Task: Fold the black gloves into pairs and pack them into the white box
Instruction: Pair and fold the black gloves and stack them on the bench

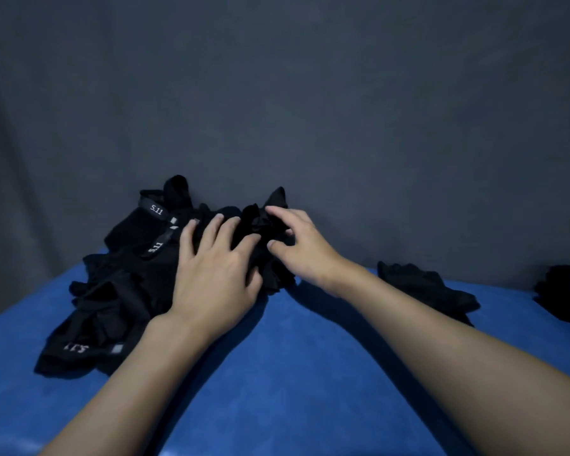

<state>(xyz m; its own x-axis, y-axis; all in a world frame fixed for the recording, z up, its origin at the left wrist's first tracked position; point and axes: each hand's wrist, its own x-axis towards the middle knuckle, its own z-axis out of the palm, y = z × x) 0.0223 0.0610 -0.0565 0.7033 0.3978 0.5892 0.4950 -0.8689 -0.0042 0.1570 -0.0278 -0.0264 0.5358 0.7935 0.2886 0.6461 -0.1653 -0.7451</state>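
Observation:
A loose heap of black gloves (125,284) with grey "5.11" wrist bands lies at the left and back of the blue table. My left hand (214,271) rests flat on top of the heap, fingers spread. My right hand (298,245) reaches into the heap's right end, its fingers curled around a bunched black glove (260,222) without a firm grip that I can see. A separate black glove bundle (425,287) lies to the right. The white box is not in view.
The blue table surface (277,373) runs toward me between my forearms. More black fabric (563,291) sits at the right edge of the frame. A dark grey cloth backdrop (310,110) hangs right behind the table.

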